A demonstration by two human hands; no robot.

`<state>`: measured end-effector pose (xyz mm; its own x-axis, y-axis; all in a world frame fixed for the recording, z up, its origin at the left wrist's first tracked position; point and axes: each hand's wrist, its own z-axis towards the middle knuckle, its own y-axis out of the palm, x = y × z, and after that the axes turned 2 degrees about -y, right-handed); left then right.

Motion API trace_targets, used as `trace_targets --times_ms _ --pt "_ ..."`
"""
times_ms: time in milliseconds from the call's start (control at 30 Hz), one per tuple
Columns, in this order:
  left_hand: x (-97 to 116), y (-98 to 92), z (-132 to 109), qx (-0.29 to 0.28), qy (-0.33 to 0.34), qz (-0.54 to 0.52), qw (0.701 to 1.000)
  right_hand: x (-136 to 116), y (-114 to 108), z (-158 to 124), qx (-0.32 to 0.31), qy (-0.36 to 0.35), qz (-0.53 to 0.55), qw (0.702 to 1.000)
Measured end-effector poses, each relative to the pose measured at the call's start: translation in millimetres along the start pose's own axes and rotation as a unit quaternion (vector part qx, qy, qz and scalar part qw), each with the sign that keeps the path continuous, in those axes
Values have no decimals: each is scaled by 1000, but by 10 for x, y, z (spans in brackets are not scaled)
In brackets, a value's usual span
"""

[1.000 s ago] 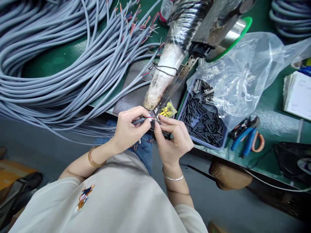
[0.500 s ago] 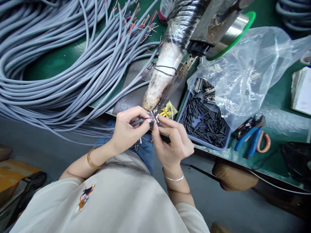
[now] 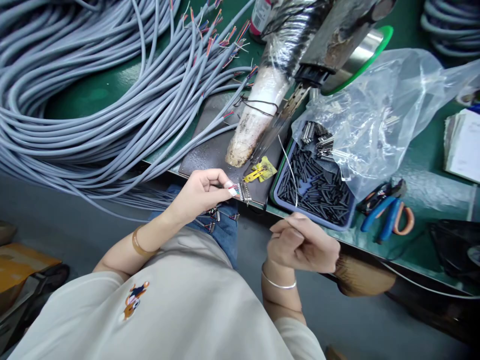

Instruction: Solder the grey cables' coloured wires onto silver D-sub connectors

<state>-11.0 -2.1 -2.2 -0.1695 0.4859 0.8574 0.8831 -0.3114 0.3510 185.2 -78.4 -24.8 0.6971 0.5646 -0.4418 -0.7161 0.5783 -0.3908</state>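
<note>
My left hand pinches a wired connector by its wire end, with its row of metal pins pointing right over the bench edge. Thin coloured wires show at the fingertips; the cable behind them is mostly hidden by the hand. My right hand is closed, a little apart from the connector and in front of the blue tray. A thin silvery solder wire runs down to its fingers. Just beyond the connector lies a yellow strip on a yellow pad. Several wired connectors rest on my lap.
Grey cables with stripped ends cover the left. A wrapped tube and slotted metal iron angle down at centre. The tray holds black sleeves, with a plastic bag over it. Pliers lie right; a green-rimmed spool stands behind.
My right hand has moved away from the connector, right and toward me, drawing the solder wire across the tray. My left hand still holds the connector, shifted slightly right. The view has shifted a little.
</note>
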Motion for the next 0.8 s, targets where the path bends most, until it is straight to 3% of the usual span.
trace_targets --times_ms 67,133,233,400,600,800 --pt "31 -35 -27 -47 -39 -36 997 -30 -27 41 -28 -1 -9 1000" --pt "64 -50 -66 -90 -57 -52 993 -93 -5 112 -105 5 -20 994" --pt "102 -44 -140 -112 -51 -45 991 -188 68 184 -170 34 -13 985" --pt "89 -61 -249 -80 18 -36 996 -255 123 164 -173 127 24 976" --pt "21 -108 -296 -85 55 -32 994 -300 135 183 -186 131 74 971" --pt "-6 -121 -293 -60 59 -26 996 -329 101 155 -205 184 65 959"
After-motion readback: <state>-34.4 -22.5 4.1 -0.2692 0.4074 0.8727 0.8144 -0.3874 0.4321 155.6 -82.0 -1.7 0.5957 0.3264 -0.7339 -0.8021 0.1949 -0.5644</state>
